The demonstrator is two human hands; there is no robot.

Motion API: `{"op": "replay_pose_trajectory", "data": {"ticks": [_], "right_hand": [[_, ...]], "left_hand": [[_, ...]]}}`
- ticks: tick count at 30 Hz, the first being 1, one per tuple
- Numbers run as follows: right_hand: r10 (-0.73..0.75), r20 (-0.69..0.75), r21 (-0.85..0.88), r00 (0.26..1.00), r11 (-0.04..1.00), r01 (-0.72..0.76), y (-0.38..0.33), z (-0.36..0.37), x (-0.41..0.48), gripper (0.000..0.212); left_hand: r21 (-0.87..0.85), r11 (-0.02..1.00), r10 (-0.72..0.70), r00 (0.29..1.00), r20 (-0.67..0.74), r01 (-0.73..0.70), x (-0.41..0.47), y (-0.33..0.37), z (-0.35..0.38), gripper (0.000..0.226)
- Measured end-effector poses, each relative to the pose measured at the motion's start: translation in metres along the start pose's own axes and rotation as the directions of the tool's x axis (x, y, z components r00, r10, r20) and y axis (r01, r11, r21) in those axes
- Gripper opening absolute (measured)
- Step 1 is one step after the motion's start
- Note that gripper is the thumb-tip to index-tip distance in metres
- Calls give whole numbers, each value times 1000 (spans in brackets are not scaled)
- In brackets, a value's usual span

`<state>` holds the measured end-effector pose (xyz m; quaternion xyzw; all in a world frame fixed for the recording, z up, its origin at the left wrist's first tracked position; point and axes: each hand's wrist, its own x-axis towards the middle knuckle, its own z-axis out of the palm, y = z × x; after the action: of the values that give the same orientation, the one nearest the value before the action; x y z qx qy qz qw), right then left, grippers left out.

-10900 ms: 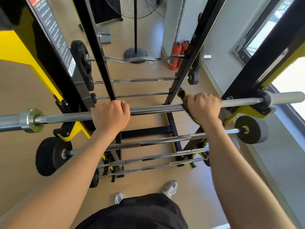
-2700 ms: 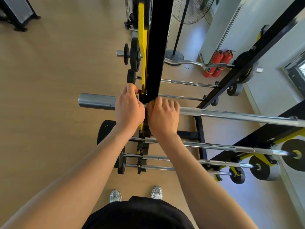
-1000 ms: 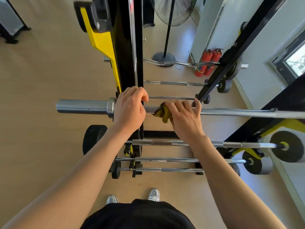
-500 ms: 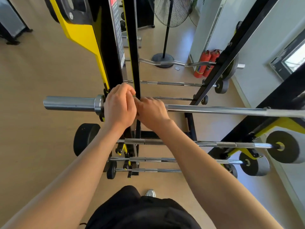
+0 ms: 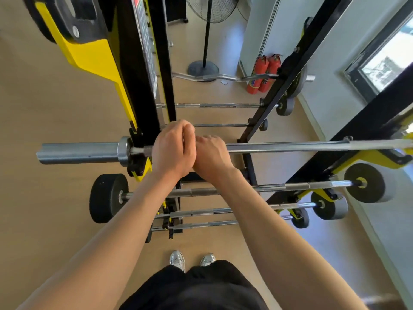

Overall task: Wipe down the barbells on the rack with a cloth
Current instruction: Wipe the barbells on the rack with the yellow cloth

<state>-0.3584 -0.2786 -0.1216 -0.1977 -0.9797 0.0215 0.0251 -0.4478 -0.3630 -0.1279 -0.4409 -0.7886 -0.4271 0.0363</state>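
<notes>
Left hand (image 5: 173, 148) and right hand (image 5: 211, 156) side by side, touching, knuckles up. Both have fingers curled over the top barbell (image 5: 290, 146). Cloth hidden; cannot tell whether it sits under either palm.

My grip is on the shaft just right of the rack (image 5: 136, 90), at its black left upright. The thick sleeve (image 5: 78, 153) juts out left past the collar, and the shaft runs level to the right-hand upright.

Under my forearms three more bars lie on lower pegs. The uppermost, the lower barbell (image 5: 279, 187), has a black plate (image 5: 108, 198) at its left end. Beyond my hands are two thin bars and a curl bar (image 5: 223, 77).

Further off a fan stand (image 5: 206, 41) and red extinguishers (image 5: 263, 74) near the wall. My shoes (image 5: 177, 260) on the wooden floor (image 5: 44, 108).
</notes>
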Motion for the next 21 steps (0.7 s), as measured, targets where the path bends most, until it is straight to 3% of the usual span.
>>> {"op": "replay_pose_trajectory", "data": {"ticks": [9, 14, 21], "right_hand": [[-36, -150, -19, 988, 999, 34, 50, 8, -22, 26], [9, -220, -7, 976, 1000, -11, 129, 6, -62, 18], [66, -243, -69, 968, 994, -85, 244, 0, -117, 27]], "left_hand": [[14, 999, 29, 994, 101, -30, 8, 30, 28, 39], [49, 993, 95, 986, 138, -103, 9, 55, 57, 28], [81, 975, 173, 939, 297, -205, 6, 135, 133, 24]]}}
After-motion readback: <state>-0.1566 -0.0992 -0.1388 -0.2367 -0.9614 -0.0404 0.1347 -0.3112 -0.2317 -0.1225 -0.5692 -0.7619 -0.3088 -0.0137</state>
